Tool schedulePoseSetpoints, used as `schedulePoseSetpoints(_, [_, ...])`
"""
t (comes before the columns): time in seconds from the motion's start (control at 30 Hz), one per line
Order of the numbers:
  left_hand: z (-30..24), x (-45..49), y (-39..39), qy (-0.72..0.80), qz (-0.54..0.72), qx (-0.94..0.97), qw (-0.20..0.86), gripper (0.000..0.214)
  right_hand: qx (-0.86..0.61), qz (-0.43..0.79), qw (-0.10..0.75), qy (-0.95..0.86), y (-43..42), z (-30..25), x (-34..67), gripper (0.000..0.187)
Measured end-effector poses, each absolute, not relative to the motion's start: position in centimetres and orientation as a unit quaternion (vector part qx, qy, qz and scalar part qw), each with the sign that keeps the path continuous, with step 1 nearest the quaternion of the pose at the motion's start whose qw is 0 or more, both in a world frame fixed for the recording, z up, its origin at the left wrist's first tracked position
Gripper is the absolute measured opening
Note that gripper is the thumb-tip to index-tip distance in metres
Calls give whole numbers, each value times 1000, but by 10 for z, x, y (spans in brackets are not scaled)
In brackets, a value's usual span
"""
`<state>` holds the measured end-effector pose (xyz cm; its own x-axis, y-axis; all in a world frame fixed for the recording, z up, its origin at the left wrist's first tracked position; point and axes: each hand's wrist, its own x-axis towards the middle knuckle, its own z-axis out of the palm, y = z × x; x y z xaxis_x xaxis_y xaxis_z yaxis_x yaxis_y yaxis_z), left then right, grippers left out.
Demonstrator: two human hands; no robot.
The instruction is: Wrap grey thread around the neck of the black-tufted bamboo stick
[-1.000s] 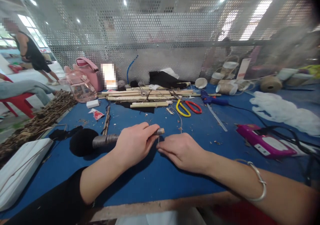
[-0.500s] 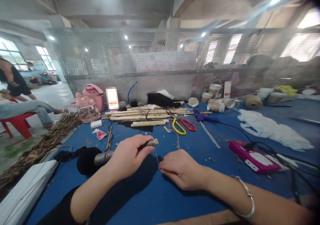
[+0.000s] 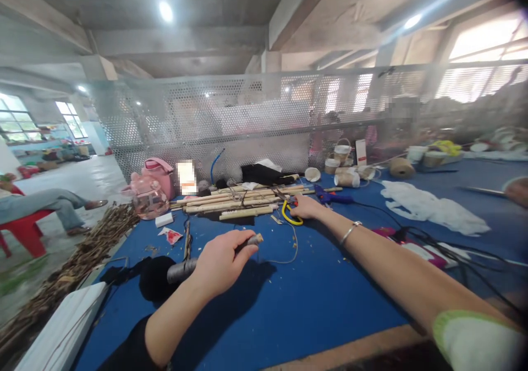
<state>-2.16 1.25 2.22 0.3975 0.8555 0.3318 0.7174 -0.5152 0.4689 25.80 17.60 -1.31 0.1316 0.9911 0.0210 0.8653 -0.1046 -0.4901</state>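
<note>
My left hand [image 3: 225,261] is closed around a stick wrapped in grey yarn [image 3: 181,272]. The stick's bare wooden tip [image 3: 259,238] pokes out past my thumb and forefinger. At its other end is a fuzzy black ball [image 3: 154,278]; my hand hides the middle. A thin strand [image 3: 295,250] curves over the blue table to the right of the tip. Farther forward, my right hand [image 3: 307,208] has its fingers closed at the handles of the scissors [image 3: 289,216]. The yellow loop shows, while the red one is mostly covered by my fingers.
Behind the scissors lie several pale wooden sticks [image 3: 231,197]. A blue glue gun [image 3: 334,196] and its cord are right of them. A magenta device [image 3: 429,252] sits partly behind my right forearm. A white board [image 3: 61,327] is at the left edge. Another person's hand [image 3: 517,192] shows far right.
My right hand has left the strand beside the stick and reached forward to the scissors. The strand now lies loose on the table. My left hand keeps hold of the stick.
</note>
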Motion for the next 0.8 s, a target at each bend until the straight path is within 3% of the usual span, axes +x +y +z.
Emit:
schedulePoseSetpoints(0.17, [28,-35,19,480,328,805,121,38,-710,262,287,-587,156,7,263,55])
schedulePoseSetpoints(0.3, [34,-43,24,473,364,792,130,38,-565,471,417,-533,105,29,272,43])
schedulePoseSetpoints(0.33, [34,-44,24,474,369,788,132,39,-534,506,418,-533,87,33,272,39])
schedulePoseSetpoints(0.43, [34,-44,26,479,377,782,132,40,-349,680,399,-506,26,35,262,50])
schedulePoseSetpoints(0.6, [32,-43,25,476,375,785,128,41,-202,858,201,-427,-43,10,231,67])
schedulePoseSetpoints(0.8, [32,-43,24,477,384,777,143,42,-252,875,240,-338,-33,-11,200,42])
